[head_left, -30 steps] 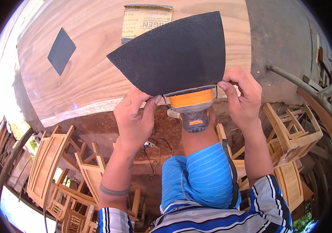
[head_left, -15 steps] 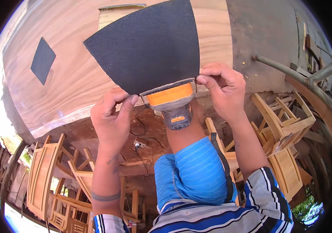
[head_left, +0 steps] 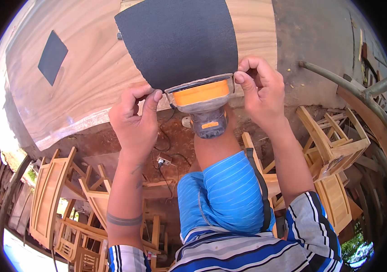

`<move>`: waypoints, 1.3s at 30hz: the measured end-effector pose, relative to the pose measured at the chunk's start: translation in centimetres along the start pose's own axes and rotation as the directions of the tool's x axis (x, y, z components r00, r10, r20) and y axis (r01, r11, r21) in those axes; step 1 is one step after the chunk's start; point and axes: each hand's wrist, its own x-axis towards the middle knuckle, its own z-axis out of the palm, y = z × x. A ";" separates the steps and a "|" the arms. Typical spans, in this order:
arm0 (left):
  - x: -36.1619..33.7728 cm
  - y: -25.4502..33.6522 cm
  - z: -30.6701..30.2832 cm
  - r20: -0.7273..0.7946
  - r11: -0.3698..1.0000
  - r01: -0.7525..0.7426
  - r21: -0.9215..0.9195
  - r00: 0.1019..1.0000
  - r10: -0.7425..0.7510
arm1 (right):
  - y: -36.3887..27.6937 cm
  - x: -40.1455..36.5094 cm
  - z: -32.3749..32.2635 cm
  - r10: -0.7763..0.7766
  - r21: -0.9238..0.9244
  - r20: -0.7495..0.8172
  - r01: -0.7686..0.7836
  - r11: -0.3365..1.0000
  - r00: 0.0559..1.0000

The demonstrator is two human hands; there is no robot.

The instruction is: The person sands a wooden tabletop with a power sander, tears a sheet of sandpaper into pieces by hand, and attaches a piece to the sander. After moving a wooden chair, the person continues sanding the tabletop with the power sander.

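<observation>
A large dark sandpaper sheet (head_left: 180,43) stretches above an orange and grey sander (head_left: 202,95), its near edge lying along the sander's pad. My left hand (head_left: 137,115) pinches the sheet's near left corner, thumb against fingers. At the near right corner, my right hand (head_left: 261,90) has thumb and forefinger closed on the sheet beside the sander's wire clip. The sander rests base-up over my leg, its dusty black body pointing toward me. A smaller dark diamond-shaped piece (head_left: 52,58) lies at the left on the plywood panel (head_left: 84,77).
Wooden chair frames stand at the lower left (head_left: 53,195) and the right (head_left: 334,145). A metal pipe (head_left: 334,79) crosses the upper right. A power socket with a plug (head_left: 163,159) and a black cord lie on the ground below the sander.
Both hands, the sheet and the sander have shifted slightly up in the view. The sheet's far left corner has swung up and right, so it looks less fanned out. Both grips remain closed.
</observation>
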 end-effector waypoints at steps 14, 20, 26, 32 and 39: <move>-0.5 1.5 0.5 -0.037 0.934 0.254 -0.252 0.962 -0.272 | -1.9 -0.8 1.3 0.201 0.229 -0.194 -0.155 0.961 0.960; -0.8 1.2 0.9 -0.071 0.955 0.198 -0.222 0.973 -0.218 | -0.9 -0.9 1.4 0.205 0.285 -0.208 -0.142 0.948 0.956; -0.7 0.6 0.7 -0.071 0.970 0.145 -0.194 0.984 -0.161 | -0.4 -1.1 1.9 0.156 0.304 -0.252 -0.075 0.950 0.955; -0.8 0.4 0.8 -0.076 0.974 0.115 -0.194 0.988 -0.132 | -0.4 -1.1 1.6 0.197 0.331 -0.219 -0.117 0.936 0.956; -1.1 1.0 1.6 -0.076 0.878 0.236 -0.416 0.953 -0.292 | -0.4 -1.0 1.6 0.180 0.254 -0.219 -0.122 0.959 0.959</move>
